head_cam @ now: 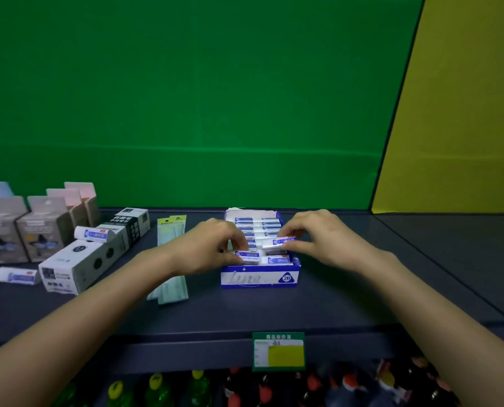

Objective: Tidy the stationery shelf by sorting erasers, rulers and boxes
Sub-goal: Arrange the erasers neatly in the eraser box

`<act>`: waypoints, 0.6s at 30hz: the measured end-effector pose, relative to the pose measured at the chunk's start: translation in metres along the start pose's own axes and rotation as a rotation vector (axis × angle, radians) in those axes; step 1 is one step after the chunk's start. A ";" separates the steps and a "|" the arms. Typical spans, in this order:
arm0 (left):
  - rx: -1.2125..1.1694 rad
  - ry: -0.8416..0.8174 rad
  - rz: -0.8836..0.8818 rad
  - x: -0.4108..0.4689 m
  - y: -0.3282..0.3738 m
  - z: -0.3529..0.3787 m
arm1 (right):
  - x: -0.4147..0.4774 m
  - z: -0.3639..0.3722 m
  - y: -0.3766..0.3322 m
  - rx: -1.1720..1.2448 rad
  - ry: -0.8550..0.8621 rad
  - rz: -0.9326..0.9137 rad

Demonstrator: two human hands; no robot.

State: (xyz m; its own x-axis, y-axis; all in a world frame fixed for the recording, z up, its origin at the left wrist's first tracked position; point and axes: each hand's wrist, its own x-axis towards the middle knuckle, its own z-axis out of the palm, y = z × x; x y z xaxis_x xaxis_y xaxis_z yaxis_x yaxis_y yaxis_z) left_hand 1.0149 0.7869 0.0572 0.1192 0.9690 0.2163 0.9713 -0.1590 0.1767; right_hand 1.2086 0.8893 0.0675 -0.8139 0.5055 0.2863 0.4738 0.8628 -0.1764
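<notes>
A blue and white eraser box [259, 278] stands open in the middle of the dark shelf [274, 306], with several white erasers in blue sleeves lined up inside. My left hand [212, 245] pinches one eraser [247, 256] at the box's front left. My right hand [318, 236] pinches another eraser [280, 242] just above the rows. Two loose erasers lie at the left: one [93, 234] on top of a white box, one [17, 274] on the shelf. Pale green packaged rulers [171, 259] lie left of the eraser box, partly under my left forearm.
White and black boxes [80, 265] lie on their sides at the left. Behind them stand grey product boxes [24, 230] and pink ones [80, 201]. A green price tag [278, 351] hangs on the shelf's front edge, with bottles [156, 389] below. A green back wall closes the shelf.
</notes>
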 end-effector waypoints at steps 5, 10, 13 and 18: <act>0.019 -0.006 -0.053 0.000 0.003 0.001 | 0.010 0.005 0.002 -0.015 -0.027 -0.010; 0.038 -0.020 -0.056 0.002 0.001 0.001 | 0.014 0.009 0.001 -0.053 -0.059 0.019; 0.032 -0.029 -0.049 0.003 0.000 0.000 | 0.016 0.010 -0.001 -0.082 -0.055 0.015; 0.017 0.014 -0.037 0.003 -0.003 0.000 | 0.016 0.014 -0.001 -0.138 -0.036 0.022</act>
State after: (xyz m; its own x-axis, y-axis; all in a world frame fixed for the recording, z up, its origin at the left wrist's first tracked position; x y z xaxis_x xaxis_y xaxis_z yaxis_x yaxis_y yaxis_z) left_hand 1.0124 0.7908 0.0571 0.0805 0.9715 0.2230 0.9783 -0.1198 0.1690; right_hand 1.1905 0.8961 0.0586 -0.8133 0.5255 0.2499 0.5310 0.8458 -0.0505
